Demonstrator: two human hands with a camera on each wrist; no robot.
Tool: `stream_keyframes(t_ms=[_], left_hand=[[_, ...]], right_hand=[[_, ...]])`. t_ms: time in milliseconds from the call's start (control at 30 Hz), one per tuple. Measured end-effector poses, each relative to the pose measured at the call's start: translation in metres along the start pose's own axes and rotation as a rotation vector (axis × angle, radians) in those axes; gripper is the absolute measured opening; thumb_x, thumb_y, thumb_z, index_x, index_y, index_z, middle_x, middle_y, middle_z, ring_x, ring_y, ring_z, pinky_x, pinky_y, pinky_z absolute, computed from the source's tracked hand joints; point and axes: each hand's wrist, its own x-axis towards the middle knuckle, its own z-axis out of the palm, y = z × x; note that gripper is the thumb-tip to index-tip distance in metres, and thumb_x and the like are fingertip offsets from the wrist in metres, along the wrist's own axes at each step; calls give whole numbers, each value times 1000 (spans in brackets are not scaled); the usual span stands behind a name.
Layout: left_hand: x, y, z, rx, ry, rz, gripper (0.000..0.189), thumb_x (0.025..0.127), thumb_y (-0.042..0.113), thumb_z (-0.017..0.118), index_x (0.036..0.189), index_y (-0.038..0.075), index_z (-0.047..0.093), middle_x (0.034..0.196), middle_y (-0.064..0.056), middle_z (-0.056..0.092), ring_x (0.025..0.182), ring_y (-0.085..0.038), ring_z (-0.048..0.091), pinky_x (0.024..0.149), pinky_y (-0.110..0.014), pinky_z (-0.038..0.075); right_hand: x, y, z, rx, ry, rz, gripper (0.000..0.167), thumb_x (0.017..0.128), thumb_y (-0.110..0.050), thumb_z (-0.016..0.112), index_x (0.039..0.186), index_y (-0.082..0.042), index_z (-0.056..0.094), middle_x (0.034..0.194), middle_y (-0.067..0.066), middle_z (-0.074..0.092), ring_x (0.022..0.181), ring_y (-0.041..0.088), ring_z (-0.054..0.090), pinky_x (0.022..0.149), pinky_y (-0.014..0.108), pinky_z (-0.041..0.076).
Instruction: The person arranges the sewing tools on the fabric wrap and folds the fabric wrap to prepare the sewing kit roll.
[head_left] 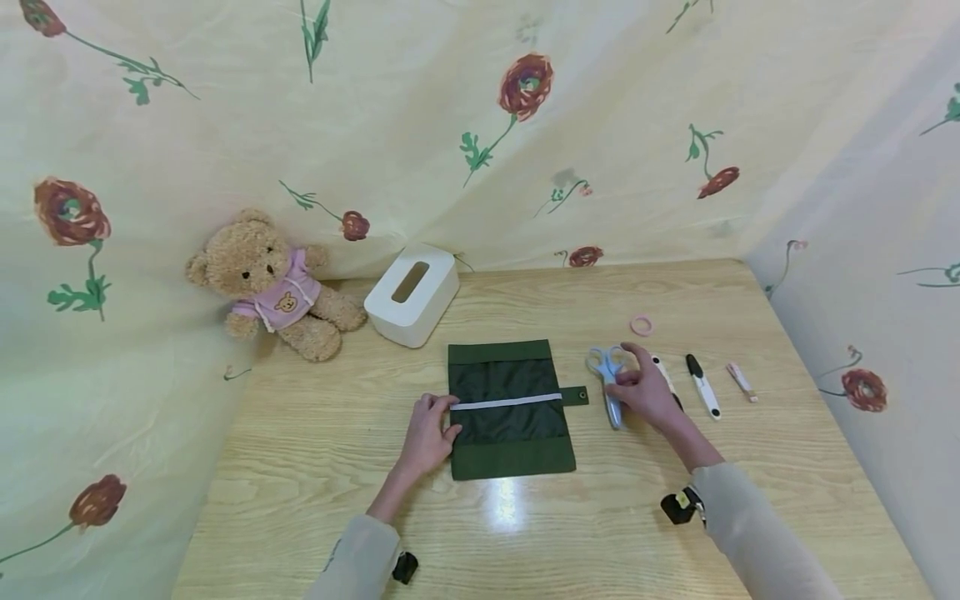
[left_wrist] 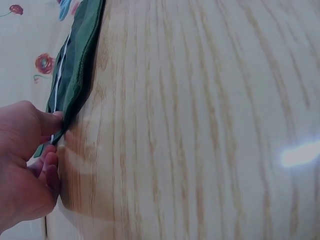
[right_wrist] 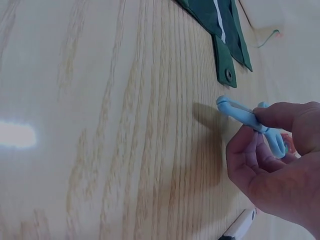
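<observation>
A green fabric pouch (head_left: pixel 513 454) lies unfolded on the table, with a white strip across its middle and a snap tab on its right side. My left hand (head_left: pixel 429 435) pinches the pouch's left edge between thumb and fingers, as the left wrist view also shows. Just right of the tab, my right hand (head_left: pixel 647 387) grips a pair of light blue scissors (right_wrist: pixel 241 114). In the right wrist view the scissors are lifted off the wood, casting a shadow. A white tool with a dark end (head_left: pixel 663 375) is partly hidden behind the right hand.
Right of the right hand lie a black-and-white cutter-like tool (head_left: pixel 703 387) and a small pink-and-white item (head_left: pixel 741 382). A pink ring (head_left: pixel 641 326) sits farther back. Along the wall are a white tissue box (head_left: pixel 397 312) and a teddy bear (head_left: pixel 311 333).
</observation>
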Motion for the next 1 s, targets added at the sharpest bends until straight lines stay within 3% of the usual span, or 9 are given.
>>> stream_keyframes(t_ms=[300,567,1000], left_hand=[[0,-1,1,1,21,5,39,84,0,77,119,4,61,99,-11,51,92,-30,48,79,-45,42],[0,-3,1,1,32,10,40,83,-1,78,118,6,60,98,-9,50,91,-29,47,77,-44,41],[1,-2,3,-11,30,18,40,83,-2,77,117,6,59,99,-11,50,92,-30,48,79,-45,41]], right_hand=[[9,-9,13,27,-14,8,84,89,4,69,153,3,15,106,26,60,82,17,63,67,33,56],[20,-21,33,116,-14,14,83,90,6,65,151,5,9,100,20,58,78,11,61,66,31,56],[35,-37,71,171,-38,-59,82,91,7,65,153,-3,13,97,21,60,80,18,64,64,34,56]])
